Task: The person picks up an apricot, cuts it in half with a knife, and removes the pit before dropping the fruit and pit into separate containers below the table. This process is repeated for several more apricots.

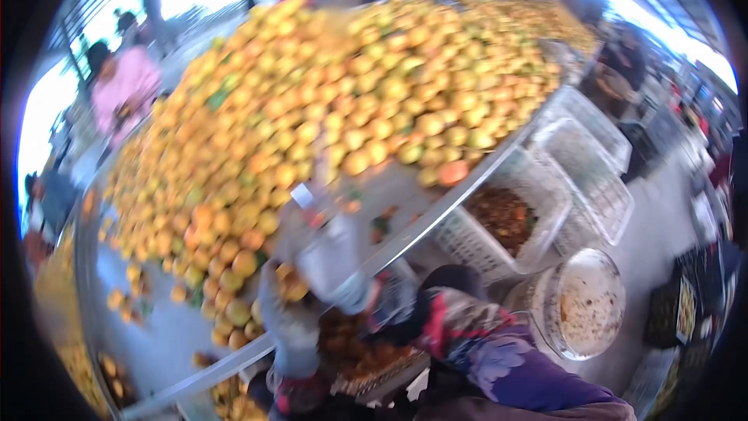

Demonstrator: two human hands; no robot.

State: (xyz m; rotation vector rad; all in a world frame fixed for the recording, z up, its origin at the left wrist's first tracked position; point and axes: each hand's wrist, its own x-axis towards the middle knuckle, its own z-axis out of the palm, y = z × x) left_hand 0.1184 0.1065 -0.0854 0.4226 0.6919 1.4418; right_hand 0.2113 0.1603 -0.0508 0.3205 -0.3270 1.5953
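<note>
Left hand in a pale glove (274, 304): looks curled round a round yellow-orange fruit (292, 284) at the table's near edge; probably cupped so it won't roll;
Right hand in a pale glove (318, 245): just beside that fruit; too blurry to tell if it's gripping anything;
Straight silvery metal rim (436, 214): likely stops the big yellow-orange fruit heap (382, 86) spilling;
White perforated plastic crate (471, 248): just outside the rim, handy for arm's reach I guess; brownish bits inside
</note>
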